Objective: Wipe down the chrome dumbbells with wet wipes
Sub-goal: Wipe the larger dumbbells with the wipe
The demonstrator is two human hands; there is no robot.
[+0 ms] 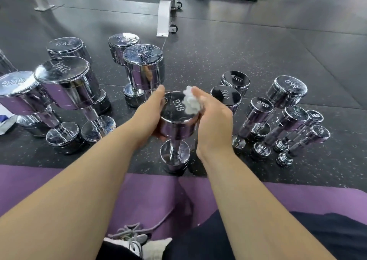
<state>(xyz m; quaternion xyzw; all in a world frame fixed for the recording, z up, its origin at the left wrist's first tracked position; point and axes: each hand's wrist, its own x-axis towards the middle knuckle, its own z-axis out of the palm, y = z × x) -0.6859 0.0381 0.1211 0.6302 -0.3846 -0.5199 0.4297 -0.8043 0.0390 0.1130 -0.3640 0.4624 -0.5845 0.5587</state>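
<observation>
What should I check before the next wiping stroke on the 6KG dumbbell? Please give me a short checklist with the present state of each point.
1. 6KG dumbbell stands upright on the floor: ok.
2. Left hand grips its upper head to steady it: ok.
3. Right hand holds the wipe: ok.
4. Wipe touches the top face: ok, at the right edge.
5. Wipe is wet enough: cannot tell.
</observation>
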